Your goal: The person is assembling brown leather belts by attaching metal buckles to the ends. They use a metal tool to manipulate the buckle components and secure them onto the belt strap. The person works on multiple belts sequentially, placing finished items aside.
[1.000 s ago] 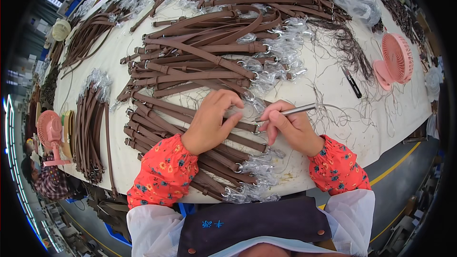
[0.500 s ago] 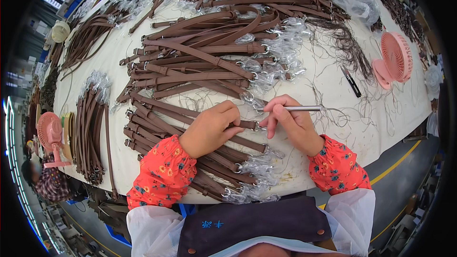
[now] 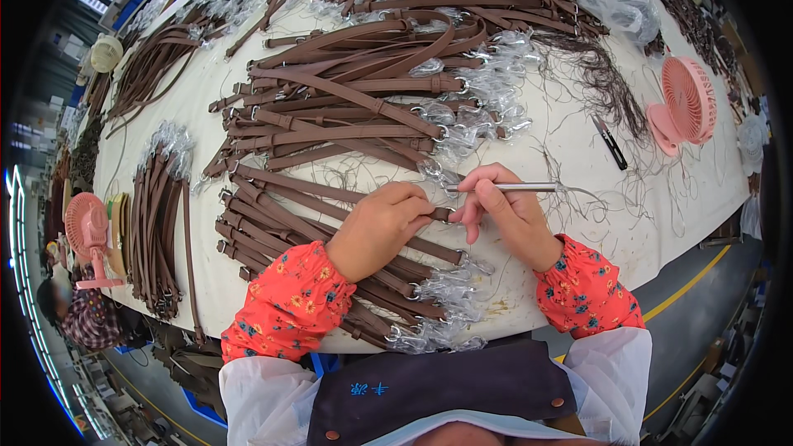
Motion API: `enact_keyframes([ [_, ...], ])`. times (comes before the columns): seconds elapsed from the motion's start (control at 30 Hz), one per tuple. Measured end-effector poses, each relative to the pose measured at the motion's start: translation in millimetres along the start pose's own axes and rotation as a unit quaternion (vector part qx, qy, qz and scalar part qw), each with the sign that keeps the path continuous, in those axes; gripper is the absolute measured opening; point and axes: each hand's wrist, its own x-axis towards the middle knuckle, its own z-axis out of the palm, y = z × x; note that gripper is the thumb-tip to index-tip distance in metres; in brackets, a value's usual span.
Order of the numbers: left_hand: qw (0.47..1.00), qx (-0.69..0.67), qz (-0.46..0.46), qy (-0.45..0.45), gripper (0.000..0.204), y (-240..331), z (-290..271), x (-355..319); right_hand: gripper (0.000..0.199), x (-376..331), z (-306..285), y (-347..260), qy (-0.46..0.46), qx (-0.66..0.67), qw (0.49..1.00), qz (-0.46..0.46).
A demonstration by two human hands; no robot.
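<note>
My left hand (image 3: 382, 227) is closed in a pinch on the end of a brown strap (image 3: 443, 215), close to its metal ring. Facing it, my right hand (image 3: 514, 216) grips a slim silver pen-shaped tool (image 3: 529, 187) between thumb and fingers, its tip pointing left. A thin wire or thread trails near the tool's right end. My right fingertips are beside the strap's ring; whether they touch it cannot be made out. Under and below my left hand lies a fan of brown straps (image 3: 273, 216), their clasps wrapped in clear plastic (image 3: 450, 289).
More brown straps (image 3: 347, 83) are piled beyond my hands, with another bundle (image 3: 155, 231) at left. To the right are thread snips (image 3: 610, 144), dark loose threads (image 3: 607, 74) and a pink fan (image 3: 686, 103). A second pink fan (image 3: 86, 231) stands at the left edge.
My left hand has shifted right along the strap, nearer its ring end and my right hand. The right hand and the silver tool stay almost in place.
</note>
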Motion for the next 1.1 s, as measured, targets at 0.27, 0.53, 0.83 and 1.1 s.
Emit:
enact_keyframes([
  [0.27,0.995,0.081,0.051,-0.020,0.017,5.4,-1.6,1.1,0.027,-0.1,0.5,1.0,-0.001,-0.011,1.000,0.003],
  [0.53,1.000,-0.004,-0.005,-0.007,0.018,-1.3,-0.1,4.5,0.027,0.9,0.6,0.2,-0.003,-0.022,1.000,0.008],
  [0.83,0.997,0.033,-0.029,-0.071,0.020,11.8,-8.4,9.3,0.027,0.9,1.0,0.0,0.004,-0.014,1.000,0.011],
  [1.1,0.995,0.059,0.040,-0.062,0.019,2.7,-4.9,7.6,0.027,1.0,0.8,-2.7,-0.002,-0.014,1.000,0.013],
])
